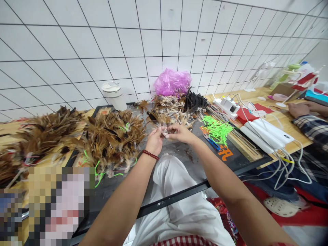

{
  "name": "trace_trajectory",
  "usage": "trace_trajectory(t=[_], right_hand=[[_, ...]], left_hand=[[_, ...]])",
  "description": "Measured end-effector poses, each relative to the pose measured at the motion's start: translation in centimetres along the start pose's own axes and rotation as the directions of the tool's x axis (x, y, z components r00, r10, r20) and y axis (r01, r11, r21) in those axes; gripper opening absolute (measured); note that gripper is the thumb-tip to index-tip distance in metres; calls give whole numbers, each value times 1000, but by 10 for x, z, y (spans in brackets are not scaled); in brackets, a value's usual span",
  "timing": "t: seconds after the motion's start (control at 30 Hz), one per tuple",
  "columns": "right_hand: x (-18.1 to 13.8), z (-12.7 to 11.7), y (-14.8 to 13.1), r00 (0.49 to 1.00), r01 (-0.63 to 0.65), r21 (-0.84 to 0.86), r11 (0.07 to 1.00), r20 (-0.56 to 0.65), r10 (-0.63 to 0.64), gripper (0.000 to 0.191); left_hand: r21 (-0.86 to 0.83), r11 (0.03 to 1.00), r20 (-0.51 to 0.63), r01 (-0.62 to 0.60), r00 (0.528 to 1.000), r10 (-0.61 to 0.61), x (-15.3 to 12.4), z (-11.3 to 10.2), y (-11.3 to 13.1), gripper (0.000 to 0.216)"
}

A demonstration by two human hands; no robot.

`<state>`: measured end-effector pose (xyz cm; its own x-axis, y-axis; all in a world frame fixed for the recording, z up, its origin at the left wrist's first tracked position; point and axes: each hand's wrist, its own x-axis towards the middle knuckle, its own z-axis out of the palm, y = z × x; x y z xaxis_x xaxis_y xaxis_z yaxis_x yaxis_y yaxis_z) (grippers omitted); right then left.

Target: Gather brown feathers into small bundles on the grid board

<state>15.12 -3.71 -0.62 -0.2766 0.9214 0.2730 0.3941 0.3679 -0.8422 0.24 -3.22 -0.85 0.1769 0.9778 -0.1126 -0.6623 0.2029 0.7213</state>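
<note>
A bracelet of dark red round beads [150,154] circles the wrist of the left hand [155,139]. Its fingertips meet those of the right hand [181,133], both pinching a small, pale, wispy feather tuft [164,132] that lies right between them; blur hides its exact shape. Left of the grip spreads a heap of glossy brown feathers [115,131]; right, bright green thin cords [217,129]. Beyond lie mottled brown-and-white feathers [171,108], then a crumpled translucent pink-purple plastic bag [172,82].

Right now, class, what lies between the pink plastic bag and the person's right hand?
A pile of brown and pale feathers lies between the pink plastic bag and the right hand, in the head view.
</note>
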Motion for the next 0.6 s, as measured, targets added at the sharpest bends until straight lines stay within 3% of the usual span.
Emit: trace_trajectory(t=[0.1, 0.2, 0.27, 0.33, 0.37, 0.43, 0.47, 0.53, 0.6], right_hand=[[-3, -6, 0, 999, 5, -274, 962, -30, -14, 11], [-6, -17, -1, 955, -200, -479, 855, -292, 60, 13], [-6, -24, -2, 878, -306, -490, 816, -477, 43, 16], [-5, -27, -4, 832, -297, -343, 891, -550, 65, 21], [-5, -27, -6, 848, -256, -205, 945, -517, 118, 23], [-5, -24, -11, 930, -199, 153, 968, -281, 235, 27], [-5, -22, -14, 960, -208, 316, 926, -113, 255, 29], [-7, -19, -20, 967, -254, 513, 820, 143, 210, 32], [-10, -16, -24, 961, -269, 588, 763, 216, 172, 33]], left_hand=[[-49, 999, -19, 15, 1000, -16, 1, -2, 1, 10], [-85, 996, -17, 28, 999, -30, 2, -5, 1, 11], [-70, 997, 16, 37, 999, -36, 2, -5, 1, 11], [-33, 999, 58, 39, 998, -37, 0, -4, 0, 12], [-11, 999, 82, 38, 996, -37, -1, -3, -1, 12], [34, 999, 128, 36, 991, -40, -4, -2, -1, 13], [53, 998, 147, 37, 988, -45, -5, -1, -2, 14], [75, 996, 169, 48, 984, -60, -6, 0, -2, 14], [87, 995, 171, 58, 983, -72, -7, -1, -3, 14]])
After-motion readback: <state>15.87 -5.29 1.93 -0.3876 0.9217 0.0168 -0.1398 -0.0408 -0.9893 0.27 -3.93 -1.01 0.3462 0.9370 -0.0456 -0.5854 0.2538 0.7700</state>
